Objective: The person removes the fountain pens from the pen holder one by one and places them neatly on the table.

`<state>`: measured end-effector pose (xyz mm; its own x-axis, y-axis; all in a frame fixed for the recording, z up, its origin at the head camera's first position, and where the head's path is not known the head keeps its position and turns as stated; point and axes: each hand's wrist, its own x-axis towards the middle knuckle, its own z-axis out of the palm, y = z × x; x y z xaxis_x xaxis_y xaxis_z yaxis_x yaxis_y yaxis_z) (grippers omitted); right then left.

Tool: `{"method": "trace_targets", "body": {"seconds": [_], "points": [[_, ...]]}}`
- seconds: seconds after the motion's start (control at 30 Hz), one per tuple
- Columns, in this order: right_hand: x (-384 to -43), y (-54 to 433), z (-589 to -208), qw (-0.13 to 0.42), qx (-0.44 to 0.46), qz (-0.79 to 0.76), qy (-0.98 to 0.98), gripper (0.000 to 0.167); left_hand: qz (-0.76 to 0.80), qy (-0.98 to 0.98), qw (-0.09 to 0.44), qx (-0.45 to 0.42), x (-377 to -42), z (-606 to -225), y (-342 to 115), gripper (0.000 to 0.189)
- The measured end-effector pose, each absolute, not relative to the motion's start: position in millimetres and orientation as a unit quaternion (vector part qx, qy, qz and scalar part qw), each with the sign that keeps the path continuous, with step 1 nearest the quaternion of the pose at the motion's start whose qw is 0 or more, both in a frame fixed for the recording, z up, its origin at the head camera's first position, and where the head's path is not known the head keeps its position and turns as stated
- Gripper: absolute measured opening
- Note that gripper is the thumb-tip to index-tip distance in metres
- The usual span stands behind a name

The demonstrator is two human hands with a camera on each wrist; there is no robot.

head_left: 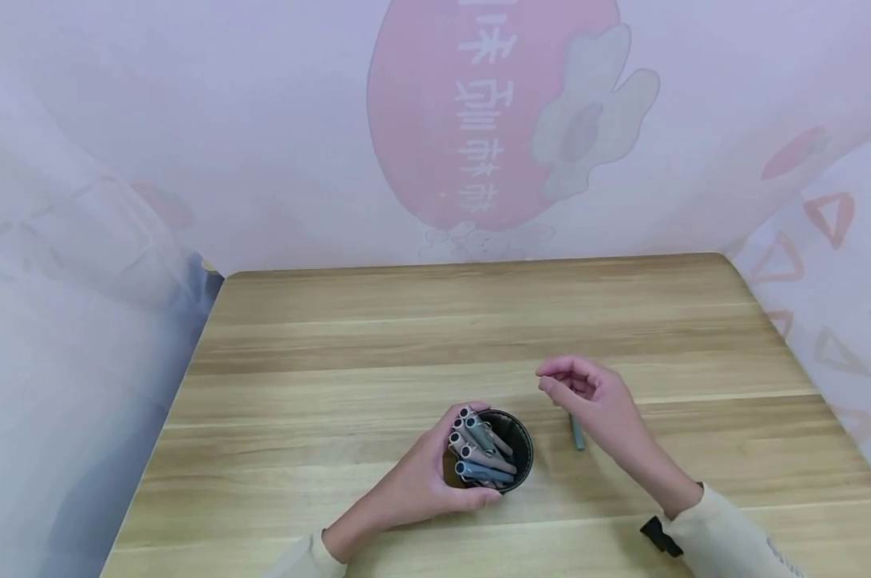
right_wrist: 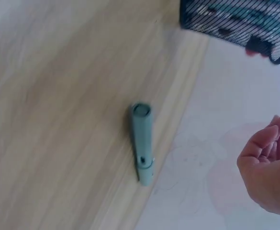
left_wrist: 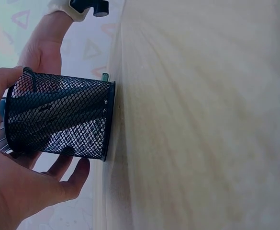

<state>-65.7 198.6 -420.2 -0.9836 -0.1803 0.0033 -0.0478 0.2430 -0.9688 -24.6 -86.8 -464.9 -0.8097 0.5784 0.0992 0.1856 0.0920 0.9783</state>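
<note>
My left hand [head_left: 435, 478] grips a black mesh pen cup [left_wrist: 63, 117], its fingers and thumb around the sides. Several capped pens [head_left: 478, 453] in blue, grey-green and pinkish grey lean out over the cup's left rim. To the right of the cup, a single green pen [right_wrist: 143, 136] lies on the table, partly hidden in the head view by my right hand [head_left: 587, 393]. That hand hovers above the pen with its fingers loosely bent and nothing between thumb and fingertips.
The wooden table [head_left: 298, 361] carries the cup and the loose pen. Behind it hangs a pale printed curtain [head_left: 283, 160], with more cloth along both sides. A black strap piece [head_left: 661, 536] sticks out at the right sleeve.
</note>
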Motion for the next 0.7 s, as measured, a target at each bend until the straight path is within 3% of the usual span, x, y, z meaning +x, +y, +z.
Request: {"method": "trace_targets", "body": {"seconds": [0.27, 0.7], "points": [[-50, 189, -420, 0.029, -0.133, -0.618, 0.774, 0.008, 0.616, 0.727, 0.152, 0.263, -25, -466, -86, 0.089], [-32, 172, -420, 0.010, -0.169, -0.630, 0.758, 0.010, 0.617, 0.725, 0.159, 0.261, -25, -465, -83, 0.089]]}}
